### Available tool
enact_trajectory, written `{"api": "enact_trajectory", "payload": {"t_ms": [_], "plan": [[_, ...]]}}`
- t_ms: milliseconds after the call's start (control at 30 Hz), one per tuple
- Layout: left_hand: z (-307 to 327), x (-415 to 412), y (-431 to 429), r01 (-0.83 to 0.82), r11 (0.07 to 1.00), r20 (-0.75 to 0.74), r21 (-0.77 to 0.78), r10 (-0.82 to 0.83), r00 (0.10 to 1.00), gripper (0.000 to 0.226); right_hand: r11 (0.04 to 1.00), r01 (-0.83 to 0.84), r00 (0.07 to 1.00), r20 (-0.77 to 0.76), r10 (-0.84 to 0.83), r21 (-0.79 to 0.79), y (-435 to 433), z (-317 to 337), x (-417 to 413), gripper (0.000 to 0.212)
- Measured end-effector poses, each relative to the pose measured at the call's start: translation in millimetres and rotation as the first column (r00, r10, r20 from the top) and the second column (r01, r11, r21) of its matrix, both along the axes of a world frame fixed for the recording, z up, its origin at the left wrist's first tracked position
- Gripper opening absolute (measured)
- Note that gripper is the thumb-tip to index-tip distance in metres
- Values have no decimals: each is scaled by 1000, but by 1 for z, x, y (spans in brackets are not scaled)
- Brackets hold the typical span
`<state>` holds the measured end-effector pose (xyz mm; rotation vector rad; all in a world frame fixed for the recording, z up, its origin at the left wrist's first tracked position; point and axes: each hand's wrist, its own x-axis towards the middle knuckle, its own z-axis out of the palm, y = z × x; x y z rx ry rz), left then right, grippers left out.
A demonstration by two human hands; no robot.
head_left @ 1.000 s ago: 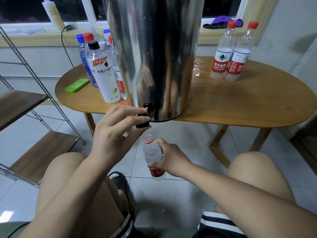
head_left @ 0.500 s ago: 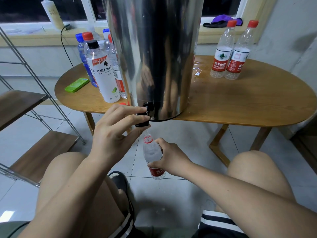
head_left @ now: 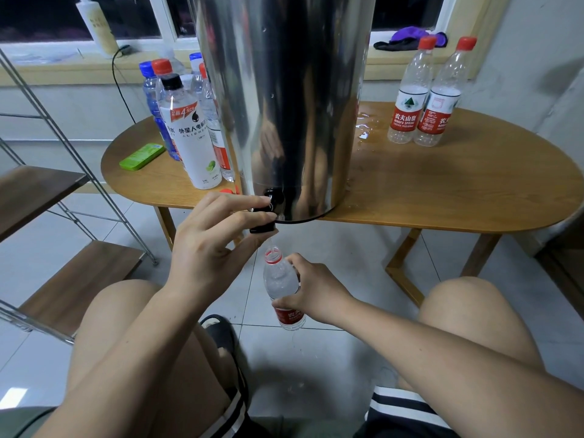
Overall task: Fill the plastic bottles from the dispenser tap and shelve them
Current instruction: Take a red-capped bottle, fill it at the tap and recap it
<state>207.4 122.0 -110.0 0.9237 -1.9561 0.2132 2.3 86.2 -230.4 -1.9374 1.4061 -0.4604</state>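
Pinching the tap [head_left: 264, 213] with the left hand [head_left: 208, 245], held the uncapped bottle [head_left: 282, 286] just under it — right hand [head_left: 311, 290] clamped round its middle — and risked splashing the floor [head_left: 347, 248] by drifting off-stream.

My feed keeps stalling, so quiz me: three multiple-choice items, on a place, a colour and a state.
1. Where is the bottle being filled?
A) on the shelf B) lying on the floor C) held below the tap
2. What colour are the caps on the two bottles at the table's right end?
A) red B) blue C) black
3. How is the filling bottle's mouth?
A) capped B) open C) taped over
Answers: 1 C, the right hand grips it under the spout; 2 A, both caps are red; 3 B, no cap, only a red neck ring, with the left hand on the tap.
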Motion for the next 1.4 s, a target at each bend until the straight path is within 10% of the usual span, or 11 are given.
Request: {"api": "enact_trajectory", "payload": {"t_ms": [633, 1400], "plan": [[4, -1, -1, 17, 1000, -19, 4, -17, 1000, 13, 1000, -1, 1000, -2, 1, -16, -1, -2, 0, 72], [18, -2, -25, 4, 969, -425, 249, 105, 899, 23, 999, -4, 997, 76, 8, -53, -3, -7, 0, 67]]}}
